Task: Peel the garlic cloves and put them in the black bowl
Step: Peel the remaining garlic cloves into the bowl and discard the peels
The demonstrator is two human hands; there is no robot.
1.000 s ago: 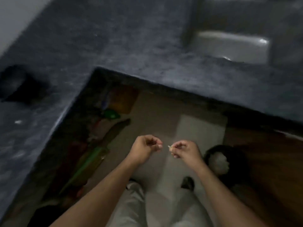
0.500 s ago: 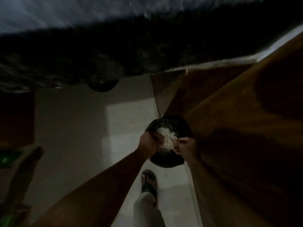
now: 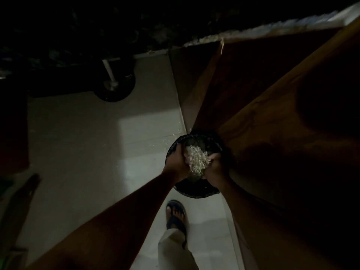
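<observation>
Since a moment ago my left hand point(image 3: 178, 162) and right hand point(image 3: 215, 167) have dropped onto the round black container point(image 3: 196, 191) of pale papery peelings point(image 3: 196, 159); grip unclear; next, likely fetch another clove.

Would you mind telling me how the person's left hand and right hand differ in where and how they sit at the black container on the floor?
The left hand sits at the left of the pale heap, reaching up to the black container's far-left rim; the right hand sits at the heap's right, lower in the picture. The left hand catches more light; the right hand lies in shadow. Both press against the heap; their grip is too dark to tell.
</observation>
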